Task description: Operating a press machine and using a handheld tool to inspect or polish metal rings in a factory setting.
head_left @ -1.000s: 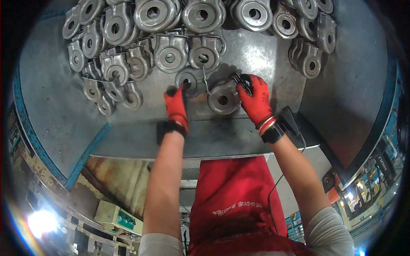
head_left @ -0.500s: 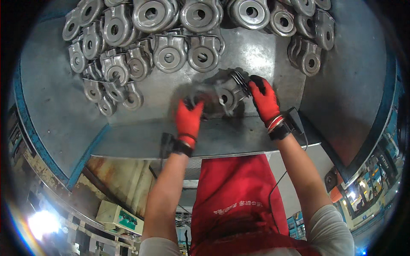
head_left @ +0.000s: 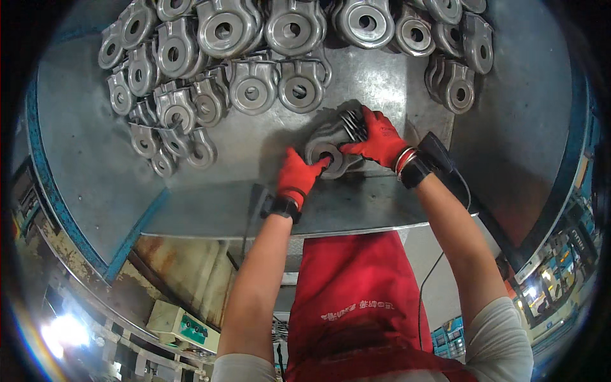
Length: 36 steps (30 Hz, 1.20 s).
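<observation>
A nested stack of grey metal ring brackets [head_left: 336,168] lies tilted on the metal tray floor, between my two hands, each bracket with a round hole and a flanged end. My left hand [head_left: 298,173], in a red glove, grips the near ring at the left with a finger in its hole. At the stack's right my right hand [head_left: 380,140], gloved in red with black patches, wraps round the flanged ends, its thumb against the ring. Its fingertips are partly hidden behind the flanges.
Many similar brackets [head_left: 251,92] stand in rows along the back and left of the metal tray [head_left: 369,210]. A smaller pile [head_left: 458,92] is at the back right. Side walls [head_left: 83,146] with blue edges flank the tray. A cable [head_left: 463,184] runs by my right wrist.
My left hand, blurred before, has moved right and settled on the near ring. My right hand has shifted slightly left and closed further round the stack. The brackets are pressed closer together.
</observation>
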Each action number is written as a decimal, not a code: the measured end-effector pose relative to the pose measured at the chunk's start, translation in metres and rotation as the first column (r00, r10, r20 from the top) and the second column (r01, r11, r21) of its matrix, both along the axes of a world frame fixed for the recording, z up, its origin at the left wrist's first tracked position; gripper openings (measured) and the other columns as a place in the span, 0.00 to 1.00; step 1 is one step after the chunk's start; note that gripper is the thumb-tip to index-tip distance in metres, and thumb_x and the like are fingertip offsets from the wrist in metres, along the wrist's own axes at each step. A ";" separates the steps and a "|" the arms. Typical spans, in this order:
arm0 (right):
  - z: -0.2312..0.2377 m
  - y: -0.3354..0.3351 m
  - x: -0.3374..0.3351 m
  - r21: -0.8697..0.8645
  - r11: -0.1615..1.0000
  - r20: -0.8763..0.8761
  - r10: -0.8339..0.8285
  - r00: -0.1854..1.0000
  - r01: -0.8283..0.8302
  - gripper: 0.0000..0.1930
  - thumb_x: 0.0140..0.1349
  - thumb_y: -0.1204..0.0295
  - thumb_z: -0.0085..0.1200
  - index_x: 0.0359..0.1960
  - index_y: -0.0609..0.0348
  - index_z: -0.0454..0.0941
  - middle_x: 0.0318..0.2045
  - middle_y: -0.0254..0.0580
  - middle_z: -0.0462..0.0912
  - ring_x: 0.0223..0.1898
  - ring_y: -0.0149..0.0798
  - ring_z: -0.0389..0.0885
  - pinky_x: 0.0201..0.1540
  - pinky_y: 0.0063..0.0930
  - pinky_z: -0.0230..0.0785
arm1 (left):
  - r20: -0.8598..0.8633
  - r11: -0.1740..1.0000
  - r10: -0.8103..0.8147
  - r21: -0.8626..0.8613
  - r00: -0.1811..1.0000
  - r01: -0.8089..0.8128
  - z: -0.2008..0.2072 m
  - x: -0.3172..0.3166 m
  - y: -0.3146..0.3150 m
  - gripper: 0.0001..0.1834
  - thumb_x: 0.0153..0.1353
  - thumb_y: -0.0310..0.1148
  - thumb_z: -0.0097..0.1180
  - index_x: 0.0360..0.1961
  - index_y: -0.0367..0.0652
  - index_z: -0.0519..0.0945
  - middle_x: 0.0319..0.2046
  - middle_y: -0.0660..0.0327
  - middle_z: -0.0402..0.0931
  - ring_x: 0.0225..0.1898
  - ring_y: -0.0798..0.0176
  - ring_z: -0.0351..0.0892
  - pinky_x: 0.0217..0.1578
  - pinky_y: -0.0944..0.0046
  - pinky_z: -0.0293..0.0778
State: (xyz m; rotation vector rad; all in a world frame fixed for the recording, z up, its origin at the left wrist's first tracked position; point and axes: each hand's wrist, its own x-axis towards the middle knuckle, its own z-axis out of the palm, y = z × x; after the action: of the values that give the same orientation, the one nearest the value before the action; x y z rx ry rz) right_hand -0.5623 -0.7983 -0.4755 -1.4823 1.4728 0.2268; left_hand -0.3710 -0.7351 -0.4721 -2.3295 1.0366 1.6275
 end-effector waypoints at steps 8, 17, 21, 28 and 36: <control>-0.010 -0.012 0.002 0.323 0.938 0.258 -0.213 0.943 0.123 0.48 0.39 0.52 0.64 0.57 0.70 0.53 0.53 0.56 0.63 0.55 0.44 0.63 0.55 0.30 0.56 | -0.608 0.815 0.534 0.188 0.587 -0.548 -0.042 0.010 0.023 0.28 0.47 0.37 0.60 0.49 0.39 0.67 0.40 0.60 0.72 0.39 0.64 0.73 0.38 0.67 0.70; -0.034 0.008 -0.013 0.535 0.793 0.298 -0.500 0.813 0.292 0.40 0.44 0.57 0.61 0.55 0.69 0.57 0.51 0.49 0.66 0.52 0.38 0.64 0.55 0.28 0.56 | -0.531 0.513 0.825 0.559 0.194 -0.651 -0.031 -0.005 0.021 0.19 0.49 0.30 0.56 0.44 0.40 0.72 0.35 0.62 0.74 0.34 0.67 0.75 0.33 0.69 0.73; -0.005 0.030 -0.003 0.612 0.719 0.397 -0.640 0.658 0.330 0.28 0.52 0.66 0.53 0.54 0.64 0.61 0.48 0.42 0.69 0.49 0.35 0.67 0.52 0.27 0.58 | -0.681 0.798 0.520 0.172 0.515 -0.577 -0.049 0.016 0.039 0.21 0.49 0.31 0.57 0.46 0.40 0.70 0.39 0.62 0.73 0.38 0.67 0.74 0.35 0.68 0.73; 0.059 0.059 -0.013 0.729 0.539 0.453 -0.842 0.294 0.422 0.28 0.54 0.70 0.49 0.57 0.65 0.57 0.48 0.42 0.70 0.49 0.34 0.68 0.52 0.24 0.58 | -0.631 0.941 0.232 -0.047 0.740 -0.335 0.046 0.012 0.025 0.36 0.47 0.41 0.62 0.54 0.38 0.60 0.49 0.59 0.65 0.50 0.62 0.66 0.51 0.64 0.63; 0.204 0.119 0.009 0.692 0.568 0.480 -0.823 0.304 0.444 0.24 0.54 0.72 0.49 0.53 0.64 0.62 0.45 0.43 0.74 0.44 0.39 0.74 0.46 0.30 0.67 | -0.688 0.882 0.132 -0.248 0.714 -0.401 0.175 0.023 0.094 0.54 0.43 0.54 0.62 0.59 0.31 0.46 0.56 0.44 0.53 0.60 0.52 0.52 0.58 0.59 0.51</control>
State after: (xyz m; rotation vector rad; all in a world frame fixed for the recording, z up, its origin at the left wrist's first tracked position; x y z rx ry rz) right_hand -0.5537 -0.6797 -0.2711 -0.3338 1.0427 -0.5450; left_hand -0.3476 -0.6411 -0.2976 -2.2322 1.2554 2.7242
